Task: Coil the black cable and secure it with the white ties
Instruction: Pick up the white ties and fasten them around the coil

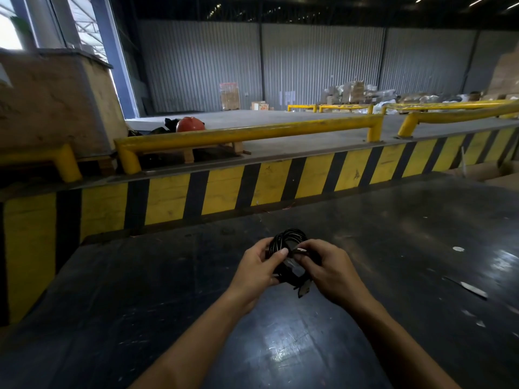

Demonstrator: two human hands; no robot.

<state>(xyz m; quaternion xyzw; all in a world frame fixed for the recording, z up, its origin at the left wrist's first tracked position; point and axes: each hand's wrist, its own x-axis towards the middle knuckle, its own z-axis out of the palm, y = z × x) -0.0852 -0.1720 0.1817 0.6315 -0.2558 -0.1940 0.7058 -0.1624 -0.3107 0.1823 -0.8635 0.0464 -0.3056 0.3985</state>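
Note:
The black cable (289, 240) is wound into a small coil and held above the dark table (407, 248). My left hand (257, 272) grips the coil's left side, thumb pressed across the loops. My right hand (331, 272) holds the right side, its fingertips pinching a short pale piece at the coil's middle that may be a white tie (301, 250). A cable plug end (304, 290) hangs below the coil between my hands. Part of the coil is hidden by my fingers.
A yellow-and-black striped wall (224, 192) runs along the table's far edge, with yellow rails (247, 134) above it. Small pale scraps (474, 289) and a white spot (458, 249) lie on the table to the right. A red helmet (190, 124) sits beyond the rail.

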